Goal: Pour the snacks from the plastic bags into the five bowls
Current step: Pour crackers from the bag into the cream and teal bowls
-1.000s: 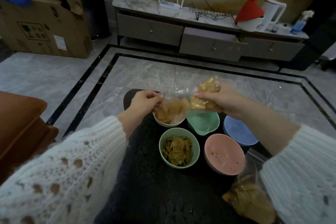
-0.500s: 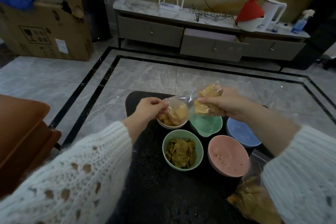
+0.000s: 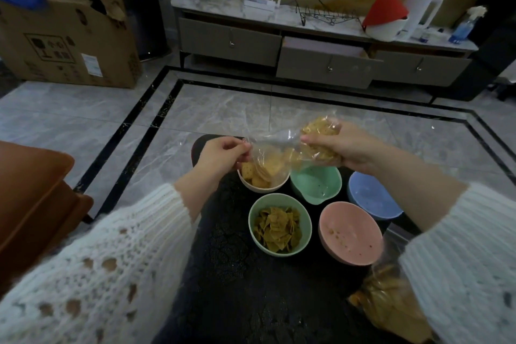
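Note:
Five bowls stand on a black table (image 3: 240, 293). A clear plastic bag of yellow crackers (image 3: 282, 148) is stretched sideways above the far bowls. My left hand (image 3: 220, 156) pinches its open mouth over the beige bowl (image 3: 264, 188), which holds several crackers. My right hand (image 3: 343, 148) grips the bag's raised bottom end. The near green bowl (image 3: 280, 225) is full of brownish chips. The mint bowl (image 3: 317, 186), pink bowl (image 3: 350, 233) and blue bowl (image 3: 372, 198) hold only crumbs or nothing.
A second bag of snacks (image 3: 388, 301) lies at the table's right edge, partly under my right sleeve. An orange seat (image 3: 30, 204) is at the left. A cardboard box (image 3: 67, 42) and a low drawer cabinet (image 3: 321, 47) stand across the tiled floor.
The bag has tipped further; crackers have slid toward its mouth and into the beige bowl. Both hands stay on the bag.

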Available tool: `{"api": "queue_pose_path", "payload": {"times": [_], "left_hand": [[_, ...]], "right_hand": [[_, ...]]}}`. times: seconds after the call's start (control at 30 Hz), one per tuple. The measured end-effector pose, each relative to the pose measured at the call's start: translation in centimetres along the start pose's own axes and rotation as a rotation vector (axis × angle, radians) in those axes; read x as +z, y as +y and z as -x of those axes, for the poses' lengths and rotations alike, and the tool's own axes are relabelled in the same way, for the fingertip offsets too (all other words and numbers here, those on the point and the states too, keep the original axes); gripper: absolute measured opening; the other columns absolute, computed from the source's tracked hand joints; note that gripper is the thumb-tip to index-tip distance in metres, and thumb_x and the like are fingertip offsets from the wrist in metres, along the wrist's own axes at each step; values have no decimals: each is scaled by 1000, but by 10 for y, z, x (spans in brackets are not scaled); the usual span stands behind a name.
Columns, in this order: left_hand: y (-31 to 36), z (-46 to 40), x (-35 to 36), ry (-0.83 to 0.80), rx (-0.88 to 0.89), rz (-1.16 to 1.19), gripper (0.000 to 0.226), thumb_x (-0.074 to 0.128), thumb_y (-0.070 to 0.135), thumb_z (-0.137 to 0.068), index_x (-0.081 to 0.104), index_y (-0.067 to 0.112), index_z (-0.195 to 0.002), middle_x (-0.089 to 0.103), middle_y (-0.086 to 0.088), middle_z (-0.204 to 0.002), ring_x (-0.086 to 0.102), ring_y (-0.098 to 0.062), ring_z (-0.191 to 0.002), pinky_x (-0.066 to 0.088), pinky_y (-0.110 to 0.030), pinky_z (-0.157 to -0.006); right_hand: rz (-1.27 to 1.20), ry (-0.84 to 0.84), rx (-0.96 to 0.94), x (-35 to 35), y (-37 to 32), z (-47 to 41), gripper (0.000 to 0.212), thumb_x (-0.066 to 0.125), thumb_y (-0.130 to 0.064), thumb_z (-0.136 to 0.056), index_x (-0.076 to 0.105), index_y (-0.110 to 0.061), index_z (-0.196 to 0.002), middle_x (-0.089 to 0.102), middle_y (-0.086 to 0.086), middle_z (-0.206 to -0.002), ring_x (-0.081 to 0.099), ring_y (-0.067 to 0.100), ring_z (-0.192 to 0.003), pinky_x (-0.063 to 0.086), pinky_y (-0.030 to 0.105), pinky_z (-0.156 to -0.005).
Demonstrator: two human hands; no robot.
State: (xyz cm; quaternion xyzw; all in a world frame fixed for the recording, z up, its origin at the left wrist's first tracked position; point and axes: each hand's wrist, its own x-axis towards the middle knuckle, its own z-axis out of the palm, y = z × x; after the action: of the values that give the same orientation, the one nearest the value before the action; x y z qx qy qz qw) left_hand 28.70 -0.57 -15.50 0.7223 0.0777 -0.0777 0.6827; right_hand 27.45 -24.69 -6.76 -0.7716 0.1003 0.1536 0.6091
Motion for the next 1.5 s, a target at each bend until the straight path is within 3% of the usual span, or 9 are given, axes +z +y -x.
{"api": "queue_pose_path", "payload": {"times": [0.2, 0.37, 0.53, 0.7, 0.9, 1.03, 1.2, 1.37, 1.5], "left_hand": [[-11, 2, 4, 0, -111, 44, 15, 66, 15, -91, 71, 3, -97, 71, -8, -83, 67, -12, -70, 56, -27, -70], [-7, -3, 3, 2, -28, 60, 12, 69, 17, -89, 73, 6, -90, 72, -4, -77, 68, -12, -70, 54, -24, -64], [-18, 9, 14, -42, -116, 43, 9, 68, 17, -89, 73, 10, -85, 70, -7, -78, 65, -11, -66, 54, -26, -66], [8, 9, 12, -5, 25, 64, 13, 68, 23, -90, 73, 12, -91, 73, 1, -76, 68, -7, -68, 49, -24, -63], [10, 22, 22, 20, -12, -54, 12, 68, 25, -89, 73, 15, -86, 71, 3, -79, 60, -8, -62, 43, -19, -58], [22, 19, 16, 65, 4, 11, 12, 68, 23, -90, 72, 12, -91, 70, 5, -78, 64, -2, -59, 44, -13, -52], [41, 15, 20, 8, 40, 51, 20, 70, 28, -87, 73, 11, -97, 74, -3, -85, 64, -10, -72, 47, -28, -67], [55, 17, 42, -58, 87, 61, 13, 70, 27, -87, 72, 15, -92, 73, 1, -86, 65, -11, -76, 45, -23, -61], [54, 15, 60, -101, 81, 59, 9, 69, 24, -89, 72, 15, -92, 72, 2, -83, 66, -8, -73, 48, -21, -63]], "right_hand": [[70, 15, 55, 7, 5, 0, 40, 84, -10, -76, 65, -16, -111, 76, 11, -103, 74, 27, -90, 62, 46, -81], [21, 23, 16, -5, -6, -1, 54, 82, -8, -78, 61, -15, -127, 73, 18, -116, 72, 29, -97, 61, 47, -84], [125, -4, 72, -8, -5, 10, 49, 84, -13, -75, 64, -10, -120, 74, 18, -114, 73, 27, -92, 64, 41, -77], [30, 32, -28, -18, -32, 18, 51, 84, -8, -73, 66, -13, -121, 72, 21, -118, 71, 34, -108, 62, 45, -83], [34, 59, 33, -3, -20, 22, 44, 82, -7, -78, 65, -11, -118, 73, 18, -111, 71, 28, -94, 61, 43, -80], [-33, 72, 6, -8, -28, 23, 47, 81, -6, -78, 65, -8, -122, 72, 19, -118, 73, 32, -102, 62, 43, -79], [-46, 67, -54, -28, -43, 33, 41, 79, -4, -79, 66, -9, -117, 73, 19, -116, 73, 28, -98, 64, 38, -73], [-40, 80, -53, -58, -39, 40, 35, 78, -6, -81, 67, -10, -115, 74, 17, -115, 74, 24, -90, 64, 35, -68], [-42, 119, -17, -77, -25, 40, 48, 82, -9, -76, 66, -8, -121, 75, 16, -111, 76, 26, -95, 64, 40, -72]]}}
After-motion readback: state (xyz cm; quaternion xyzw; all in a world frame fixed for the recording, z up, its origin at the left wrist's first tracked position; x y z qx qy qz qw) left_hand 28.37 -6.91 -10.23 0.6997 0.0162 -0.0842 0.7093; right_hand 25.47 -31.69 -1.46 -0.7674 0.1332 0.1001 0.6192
